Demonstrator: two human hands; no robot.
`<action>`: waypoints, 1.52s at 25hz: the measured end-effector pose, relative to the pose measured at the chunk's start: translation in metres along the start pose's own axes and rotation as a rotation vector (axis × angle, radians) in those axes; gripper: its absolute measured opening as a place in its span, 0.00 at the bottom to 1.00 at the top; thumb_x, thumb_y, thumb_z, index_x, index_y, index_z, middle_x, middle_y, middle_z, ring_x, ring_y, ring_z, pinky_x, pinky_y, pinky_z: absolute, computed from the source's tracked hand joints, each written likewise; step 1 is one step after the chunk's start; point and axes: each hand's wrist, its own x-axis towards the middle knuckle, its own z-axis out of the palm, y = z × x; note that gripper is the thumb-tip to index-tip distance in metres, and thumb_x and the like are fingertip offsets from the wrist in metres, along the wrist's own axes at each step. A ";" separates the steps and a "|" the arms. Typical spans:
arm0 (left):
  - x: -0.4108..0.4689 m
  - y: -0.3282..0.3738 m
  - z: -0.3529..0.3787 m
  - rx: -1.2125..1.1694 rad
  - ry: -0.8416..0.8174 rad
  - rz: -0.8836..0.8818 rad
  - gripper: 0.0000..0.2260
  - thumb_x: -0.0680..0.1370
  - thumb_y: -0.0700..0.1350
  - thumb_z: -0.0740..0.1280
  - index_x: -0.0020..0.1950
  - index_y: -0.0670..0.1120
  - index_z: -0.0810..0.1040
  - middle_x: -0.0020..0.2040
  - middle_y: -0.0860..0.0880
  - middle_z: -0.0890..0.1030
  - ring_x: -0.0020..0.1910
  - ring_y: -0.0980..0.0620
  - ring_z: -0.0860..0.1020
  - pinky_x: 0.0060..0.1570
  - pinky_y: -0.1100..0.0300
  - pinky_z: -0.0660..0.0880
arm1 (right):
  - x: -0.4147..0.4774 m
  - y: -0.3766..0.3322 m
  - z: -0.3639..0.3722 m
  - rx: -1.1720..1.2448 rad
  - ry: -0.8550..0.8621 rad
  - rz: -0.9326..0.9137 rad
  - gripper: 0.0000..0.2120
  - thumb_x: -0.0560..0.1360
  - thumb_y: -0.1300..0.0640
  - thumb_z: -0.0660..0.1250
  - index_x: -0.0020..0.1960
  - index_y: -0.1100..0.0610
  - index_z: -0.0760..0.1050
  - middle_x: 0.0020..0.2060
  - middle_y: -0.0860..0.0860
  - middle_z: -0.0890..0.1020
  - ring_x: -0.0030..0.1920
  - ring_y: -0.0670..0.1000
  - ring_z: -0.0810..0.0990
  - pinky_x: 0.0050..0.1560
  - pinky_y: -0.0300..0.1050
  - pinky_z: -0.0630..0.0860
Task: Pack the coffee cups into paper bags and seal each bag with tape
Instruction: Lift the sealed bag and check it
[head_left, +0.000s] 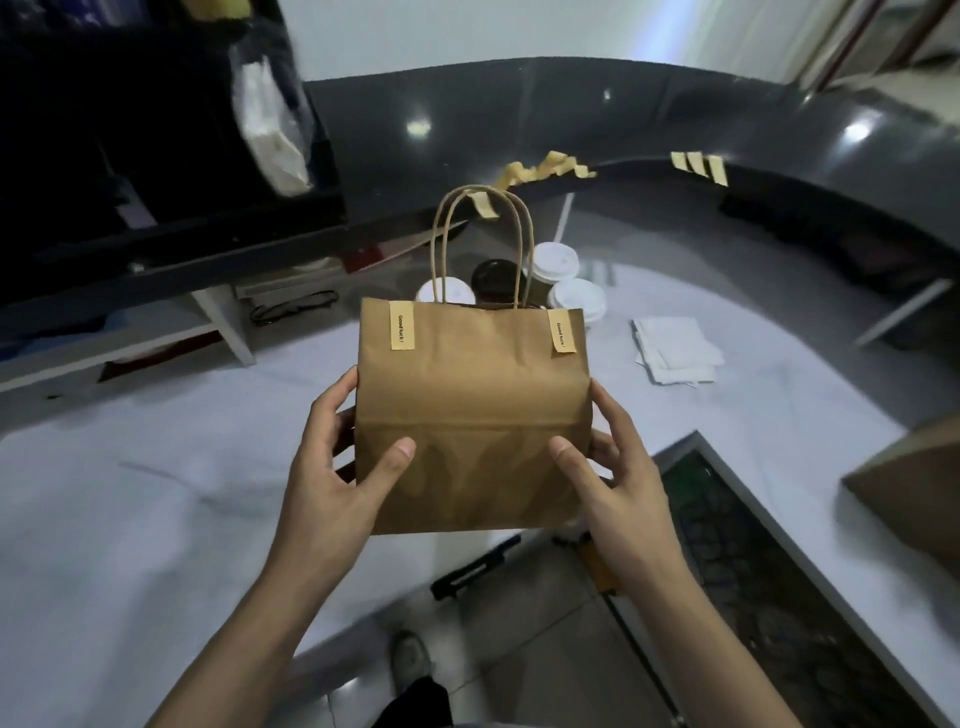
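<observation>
Head view. The paper bag (472, 415) is held upright in front of the person, raised off the white surface (156, 467) and over its near edge. The left hand (332, 467) grips the bag's left side and the right hand (618, 467) grips its right side. Each thumb lies on the front panel, and the fingers wrap round the side fold to the back. Both hands are closed on the lower half of the bag, level with each other.

The top of the bag is folded shut and fixed by two tape strips (401, 326), one near each upper corner. The twisted paper handles (483, 244) stand up above the fold. This bag appears to be sealed.

Handling: the kraft paper is thin and creases easily, and the front panel already shows dents under the thumbs. The contents cannot be seen; if cups are inside, the load sits low and may hold liquid. Keep the bag upright. Support it at the lower sides or underneath, or carry it by the handles. Do not squeeze the panels.

Beyond the bag, four lidded coffee cups (555, 262) stand on the surface, three with white lids and one with a dark lid. Spare tape strips (698, 165) hang from the dark raised ledge (779, 130). Another brown bag (914, 493) lies at the right.
</observation>
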 end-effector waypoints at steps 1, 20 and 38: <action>-0.005 0.004 0.011 0.003 -0.022 -0.001 0.32 0.69 0.58 0.71 0.71 0.70 0.65 0.64 0.60 0.77 0.62 0.65 0.74 0.54 0.54 0.77 | -0.006 0.002 -0.013 0.012 0.022 0.003 0.32 0.70 0.37 0.69 0.72 0.27 0.64 0.61 0.42 0.80 0.62 0.41 0.78 0.55 0.41 0.80; -0.144 0.057 0.206 -0.003 -0.464 0.142 0.33 0.70 0.55 0.73 0.72 0.69 0.65 0.66 0.59 0.76 0.64 0.62 0.75 0.58 0.60 0.76 | -0.166 0.065 -0.230 0.148 0.465 0.023 0.29 0.73 0.42 0.72 0.71 0.28 0.67 0.61 0.46 0.82 0.63 0.45 0.80 0.65 0.54 0.78; -0.252 0.086 0.397 -0.007 -1.109 0.274 0.32 0.72 0.52 0.73 0.73 0.70 0.65 0.66 0.57 0.77 0.65 0.56 0.76 0.63 0.48 0.77 | -0.318 0.118 -0.366 0.186 1.131 0.151 0.26 0.76 0.48 0.72 0.69 0.28 0.69 0.60 0.47 0.83 0.63 0.47 0.80 0.67 0.56 0.76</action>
